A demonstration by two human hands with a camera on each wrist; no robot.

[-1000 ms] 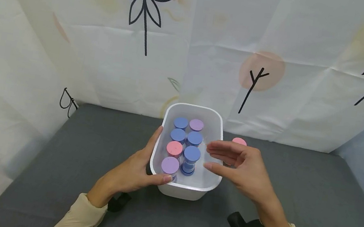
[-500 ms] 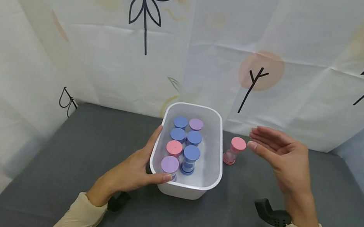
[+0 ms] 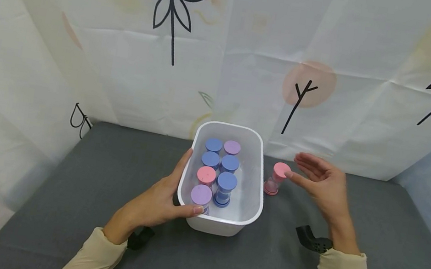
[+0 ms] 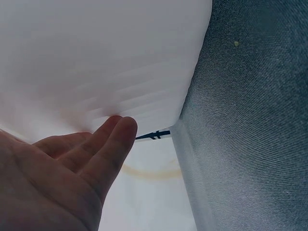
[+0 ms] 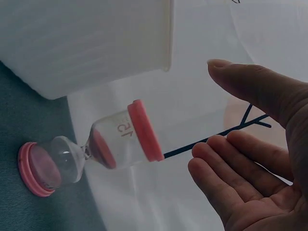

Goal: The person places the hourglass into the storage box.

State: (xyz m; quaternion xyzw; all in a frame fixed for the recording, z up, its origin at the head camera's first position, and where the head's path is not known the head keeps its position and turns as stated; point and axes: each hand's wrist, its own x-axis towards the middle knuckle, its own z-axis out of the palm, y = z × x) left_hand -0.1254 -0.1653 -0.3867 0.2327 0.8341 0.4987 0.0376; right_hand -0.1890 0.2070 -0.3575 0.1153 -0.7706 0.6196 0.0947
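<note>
Fingers (image 3: 307,163) of the right hand (image 3: 323,183) are spread and loosely extended, holding nothing; they stand just beside the pink cap of the lone pink timer (image 3: 277,178), near it but apart, as the right wrist view confirms with a clear gap between fingertips and cap. A second ago this hand hovered over the bin (image 3: 255,205), above the timers inside; half a second ago it had swung out to the right and higher; now it has dropped lower and closer to the pink timer, thumb tip nearly level with the cap. The pink timer itself has not shifted: it stands upright on the grey table (image 3: 369,250), just outside the bin's right wall. The left hand (image 3: 159,203) is unchanged, resting flat against the bin's left wall, thumb hooked over the near rim and fingers straight along the side; the left wrist view shows the fingers lying on the white wall. Seven timers stand upright in the bin in two rows, with blue, purple and pink caps, undisturbed. Judgement: the right hand's attention has passed from the bin's contents to the timer outside it, and contact has not yet been made. A patterned sheet (image 3: 169,53) hangs behind the table.
</note>
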